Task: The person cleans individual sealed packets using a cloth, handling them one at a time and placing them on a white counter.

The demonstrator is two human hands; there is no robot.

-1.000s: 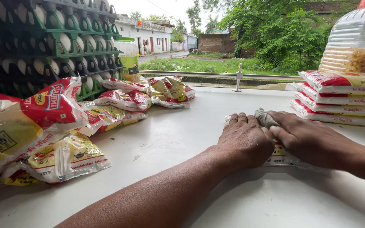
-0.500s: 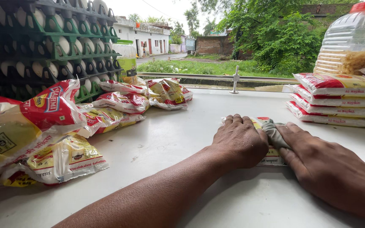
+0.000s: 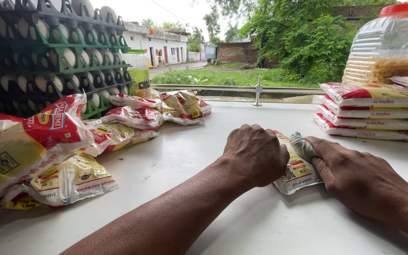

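A small clear packet with red and yellow print lies flat on the white counter. My left hand rests on its left part with the fingers curled down over it. My right hand lies at its right side, fingers pressing a grey cloth onto the packet's top edge. Most of the packet is hidden under the two hands.
Several red and yellow food packets lie piled at the left, more at the back. Stacked green egg trays stand behind them. At the right sits a pile of flat packets and a clear jar with a red lid.
The packet and both hands have shifted a little toward me and to the left. My right hand with the cloth has slid from over the packet to its right side.
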